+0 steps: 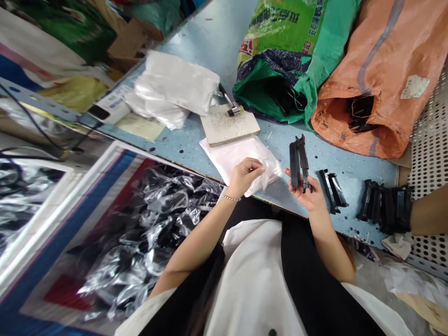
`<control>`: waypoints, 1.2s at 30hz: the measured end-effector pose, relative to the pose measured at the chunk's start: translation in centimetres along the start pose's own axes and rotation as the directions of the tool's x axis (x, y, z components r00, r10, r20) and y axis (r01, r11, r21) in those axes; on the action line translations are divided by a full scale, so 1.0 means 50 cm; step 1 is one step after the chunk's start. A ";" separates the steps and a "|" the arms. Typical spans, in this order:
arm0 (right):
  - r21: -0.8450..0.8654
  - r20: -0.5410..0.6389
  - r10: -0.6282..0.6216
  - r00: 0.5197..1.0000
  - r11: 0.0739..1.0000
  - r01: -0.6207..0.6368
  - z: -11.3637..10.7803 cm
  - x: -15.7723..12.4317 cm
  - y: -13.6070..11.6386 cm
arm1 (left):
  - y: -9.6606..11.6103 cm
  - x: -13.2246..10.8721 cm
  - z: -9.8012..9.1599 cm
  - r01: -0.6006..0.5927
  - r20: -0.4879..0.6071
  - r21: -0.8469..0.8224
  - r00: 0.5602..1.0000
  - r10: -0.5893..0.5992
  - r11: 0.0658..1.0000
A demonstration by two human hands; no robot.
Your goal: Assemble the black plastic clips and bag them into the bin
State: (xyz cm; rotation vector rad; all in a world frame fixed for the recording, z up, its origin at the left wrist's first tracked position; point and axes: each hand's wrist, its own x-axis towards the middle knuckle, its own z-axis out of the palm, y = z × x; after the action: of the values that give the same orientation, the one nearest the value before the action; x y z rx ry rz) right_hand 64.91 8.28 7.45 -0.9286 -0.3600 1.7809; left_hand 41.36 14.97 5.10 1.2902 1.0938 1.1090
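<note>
My left hand [247, 175] is closed in a pinch at the edge of a clear plastic bag [271, 171], above a stack of thin bags [224, 161] at the table's front edge. In my right hand [310, 193] are two slim black plastic parts [298, 161], held upright side by side with the fingers around their lower ends. Just right of that hand, a pair of similar black parts [332, 190] lies on the blue table [196, 158]. Farther right stands a row of several more black parts [385, 203].
A green woven sack [294, 42] and an orange sack [381, 79] lie open toward me, dark parts inside. A board [229, 126] bearing a small tool [233, 107] rests on the bag stack. Bagged black parts [157, 224] fill a container below left. A tan arm-like shape [430, 212] enters at right.
</note>
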 end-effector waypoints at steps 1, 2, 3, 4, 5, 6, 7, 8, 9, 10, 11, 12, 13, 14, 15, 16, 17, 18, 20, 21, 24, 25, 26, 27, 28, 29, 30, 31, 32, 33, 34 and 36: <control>-0.033 0.033 0.014 0.999 0.999 -0.013 0.006 -0.004 0.008 | 0.001 -0.004 0.012 -0.014 0.035 0.022 0.999 0.014 1.000; -0.068 0.054 0.023 0.998 0.997 -0.020 0.011 -0.006 0.015 | 0.002 -0.007 0.025 -0.019 0.069 0.038 0.997 0.017 0.999; -0.099 0.055 0.021 0.998 0.995 -0.016 0.016 -0.006 0.023 | 0.003 -0.010 0.037 -0.014 0.096 0.045 0.995 0.010 0.999; -0.117 0.037 0.011 0.999 0.993 -0.007 0.019 -0.004 0.028 | 0.003 -0.013 0.046 0.001 0.114 0.043 0.994 -0.006 0.999; -0.122 0.007 0.003 1.000 0.993 -0.002 0.020 -0.003 0.032 | 0.003 -0.016 0.052 0.021 0.125 0.035 0.992 -0.026 0.999; -0.113 -0.028 -0.001 1.000 0.994 -0.002 0.020 -0.002 0.034 | 0.003 -0.018 0.056 0.047 0.127 0.020 0.991 -0.049 0.999; -0.092 -0.059 0.002 0.998 0.996 -0.008 0.018 -0.003 0.035 | 0.002 -0.020 0.057 0.074 0.126 0.000 0.989 -0.073 0.997; -0.066 -0.083 0.009 0.996 0.998 -0.014 0.016 -0.005 0.034 | 0.002 -0.021 0.056 0.096 0.124 -0.021 0.988 -0.092 0.995; -0.042 -0.096 0.015 0.995 0.999 -0.019 0.014 -0.007 0.032 | 0.002 -0.022 0.055 0.110 0.122 -0.036 0.987 -0.105 0.993; -0.028 -0.097 0.022 0.995 0.999 -0.025 0.013 -0.011 0.031 | 0.001 -0.023 0.055 0.115 0.122 -0.046 0.986 -0.109 0.992; -0.026 -0.091 0.028 0.995 0.999 -0.030 0.012 -0.014 0.030 | 0.001 -0.023 0.055 0.112 0.125 -0.048 0.987 -0.106 0.993; -0.035 -0.079 0.034 0.996 0.999 -0.037 0.012 -0.018 0.031 | 0.000 -0.024 0.056 0.108 0.131 -0.047 0.986 -0.101 0.993; -0.054 -0.062 0.041 0.997 0.998 -0.044 0.011 -0.020 0.032 | -0.002 -0.025 0.058 0.107 0.139 -0.046 0.985 -0.100 0.993; -0.076 -0.049 0.044 0.998 0.996 -0.048 0.011 -0.022 0.034 | -0.003 -0.027 0.061 0.111 0.143 -0.049 0.984 -0.103 0.993; -0.095 -0.045 0.041 0.998 0.994 -0.045 0.009 -0.023 0.037 | -0.005 -0.029 0.063 0.114 0.140 -0.055 0.984 -0.106 0.992; -0.107 -0.055 0.028 0.998 0.994 -0.033 0.006 -0.024 0.039 | -0.006 -0.032 0.065 0.106 0.127 -0.058 0.987 -0.098 0.993; -0.112 -0.075 0.007 0.997 0.994 -0.016 0.002 -0.023 0.041 | -0.007 -0.036 0.065 0.077 0.101 -0.049 0.992 -0.072 0.996; -0.107 -0.100 -0.013 0.995 0.994 0.002 -0.003 -0.022 0.042 | -0.008 -0.041 0.063 0.023 0.075 -0.018 0.997 -0.022 1.000; -0.082 -0.145 -0.038 0.989 0.996 0.027 -0.016 -0.019 0.040 | -0.006 -0.050 0.057 -0.147 0.066 0.135 0.988 0.139 0.980; -0.072 -0.159 -0.042 0.986 0.997 0.031 -0.022 -0.018 0.037 | -0.005 -0.053 0.053 -0.238 0.100 0.240 0.970 0.220 0.941; -0.095 -0.192 -0.071 0.979 0.994 0.054 -0.034 -0.027 0.021 | -0.003 -0.060 0.049 -0.404 0.235 0.468 0.914 0.331 0.786; -0.125 -0.203 -0.094 0.975 0.990 0.070 -0.035 -0.037 0.014 | -0.004 -0.061 0.050 -0.418 0.255 0.500 0.908 0.333 0.759; -0.157 -0.211 -0.119 0.970 0.984 0.086 -0.036 -0.053 0.007 | -0.005 -0.062 0.054 -0.423 0.266 0.512 0.906 0.329 0.748; -0.183 -0.213 -0.138 0.967 0.978 0.100 -0.035 -0.075 0.001 | -0.007 -0.063 0.059 -0.426 0.272 0.513 0.904 0.329 0.745; -0.199 -0.201 -0.143 0.969 0.975 0.102 -0.034 -0.101 -0.004 | -0.008 -0.063 0.066 -0.434 0.278 0.506 0.900 0.335 0.745; -0.205 -0.174 -0.121 0.977 0.975 0.084 -0.033 -0.131 -0.007 | -0.008 -0.064 0.074 -0.447 0.287 0.495 0.894 0.345 0.746; -0.202 -0.128 -0.064 0.990 0.979 0.037 -0.031 -0.163 -0.007 | -0.008 -0.065 0.082 -0.461 0.299 0.479 0.886 0.355 0.747; -0.196 -0.073 0.023 0.997 0.980 -0.037 -0.028 -0.193 -0.004 | -0.008 -0.066 0.091 -0.479 0.314 0.459 0.875 0.368 0.748; -0.186 -0.023 0.122 0.992 0.975 -0.124 -0.026 -0.221 0.002 | -0.008 -0.068 0.100 -0.497 0.330 0.436 0.864 0.381 0.750; -0.169 0.007 0.214 0.977 0.963 -0.210 -0.024 -0.242 0.010 | -0.008 -0.070 0.109 -0.514 0.343 0.412 0.852 0.395 0.752; -0.137 0.013 0.283 0.959 0.951 -0.279 -0.022 -0.258 0.020 | -0.008 -0.072 0.118 -0.532 0.350 0.393 0.841 0.413 0.750; -0.026 -0.024 0.337 0.941 0.941 -0.338 -0.023 -0.268 0.040 | -0.008 -0.080 0.133 -0.581 0.346 0.374 0.811 0.472 0.723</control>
State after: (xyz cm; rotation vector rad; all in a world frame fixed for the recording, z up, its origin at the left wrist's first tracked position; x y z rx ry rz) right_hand 66.46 -4.74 11.04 -1.0772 -0.2237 2.0811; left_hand 47.34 10.02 4.58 2.1676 0.8525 1.0963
